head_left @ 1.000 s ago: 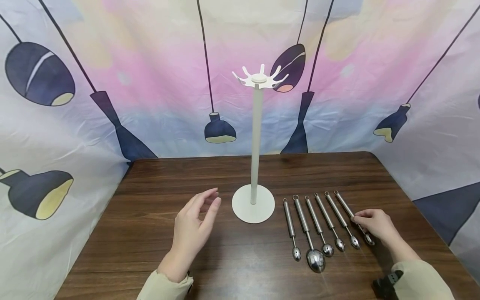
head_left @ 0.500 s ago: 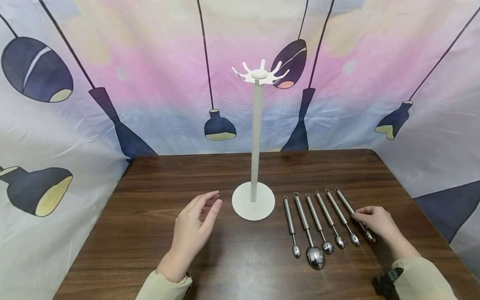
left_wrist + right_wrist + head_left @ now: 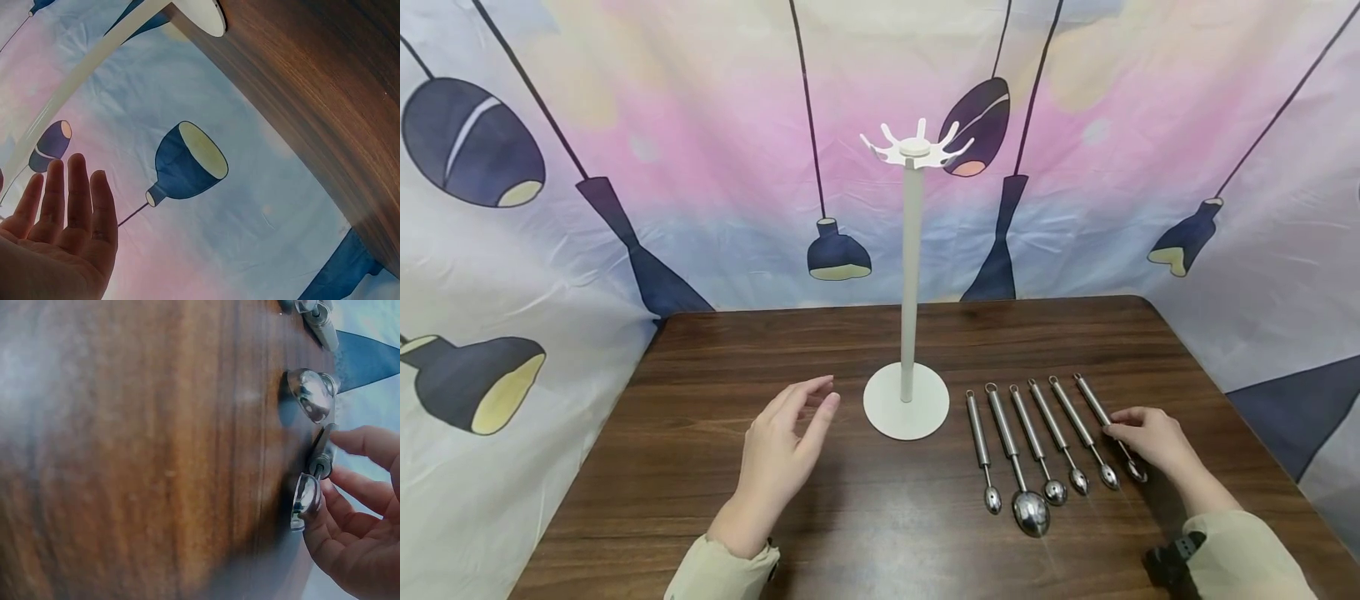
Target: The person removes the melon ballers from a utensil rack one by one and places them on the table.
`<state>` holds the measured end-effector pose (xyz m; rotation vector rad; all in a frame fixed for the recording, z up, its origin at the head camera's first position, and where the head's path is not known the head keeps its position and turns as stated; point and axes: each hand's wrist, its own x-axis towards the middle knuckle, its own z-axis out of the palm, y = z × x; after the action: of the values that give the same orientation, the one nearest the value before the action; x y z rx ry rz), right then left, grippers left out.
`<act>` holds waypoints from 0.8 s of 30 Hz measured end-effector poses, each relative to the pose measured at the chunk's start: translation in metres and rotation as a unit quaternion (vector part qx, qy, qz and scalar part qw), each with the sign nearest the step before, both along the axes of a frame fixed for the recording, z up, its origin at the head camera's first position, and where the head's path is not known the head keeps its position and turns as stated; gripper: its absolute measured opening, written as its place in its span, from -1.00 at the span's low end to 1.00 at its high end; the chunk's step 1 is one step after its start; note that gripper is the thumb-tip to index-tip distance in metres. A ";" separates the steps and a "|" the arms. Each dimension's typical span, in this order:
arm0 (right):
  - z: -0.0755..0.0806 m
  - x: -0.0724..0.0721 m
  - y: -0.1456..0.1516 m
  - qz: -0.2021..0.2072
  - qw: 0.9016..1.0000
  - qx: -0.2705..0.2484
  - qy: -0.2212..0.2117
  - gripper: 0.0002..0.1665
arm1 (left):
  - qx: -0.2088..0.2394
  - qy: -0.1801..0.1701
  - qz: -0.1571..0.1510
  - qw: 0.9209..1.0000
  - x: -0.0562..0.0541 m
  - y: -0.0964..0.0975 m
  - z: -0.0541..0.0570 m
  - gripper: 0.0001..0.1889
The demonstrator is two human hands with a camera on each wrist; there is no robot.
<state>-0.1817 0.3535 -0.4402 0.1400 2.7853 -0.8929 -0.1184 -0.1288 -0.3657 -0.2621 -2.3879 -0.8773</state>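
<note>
Along the right of the table lies a row of steel melon ballers with ringed handles, their bowls toward me. My right hand (image 3: 1153,437) pinches the handle of the rightmost melon baller (image 3: 1092,398) between thumb and fingers, just above its neck. In the right wrist view its bowl (image 3: 306,501) hangs below the fingers (image 3: 362,447). A larger round scoop (image 3: 1031,512) lies second from the left in the row. My left hand (image 3: 782,454) hovers with relaxed, slightly bent fingers, holding nothing, left of a white stand's round base (image 3: 883,417).
The white stand (image 3: 910,275) rises mid-table, topped by a ring of upturned hooks (image 3: 915,150) with nothing hung on them. The brown wooden table (image 3: 715,367) ends at a fabric backdrop (image 3: 737,150) printed with lamps.
The pinched melon baller's ringed end has shifted slightly right, away from its neighbour, along with my right fingers. My left hand has barely moved; the head view has tilted slightly.
</note>
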 end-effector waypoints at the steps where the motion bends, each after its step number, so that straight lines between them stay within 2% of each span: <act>1: -0.001 0.000 0.000 0.000 1.000 0.000 0.001 -0.38 | 0.001 -0.002 -0.001 1.000 0.000 0.000 0.000 -0.74; 12: -0.005 0.001 -0.002 0.002 1.000 -0.005 0.008 -0.39 | -0.012 -0.002 0.008 1.000 0.001 -0.002 0.000 -0.73; 19: -0.003 0.004 -0.005 0.005 1.000 0.008 0.009 -0.29 | -0.056 0.042 0.001 0.998 -0.001 -0.007 0.006 -0.65; 24: 0.006 0.009 -0.014 0.008 0.999 0.024 0.043 -0.28 | -0.082 0.067 -0.008 0.994 -0.002 -0.010 0.011 -0.58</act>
<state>-0.1722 0.3394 -0.4343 0.0879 2.8841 -0.8488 -0.1208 -0.1389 -0.3543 -0.3937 -2.3373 -0.6490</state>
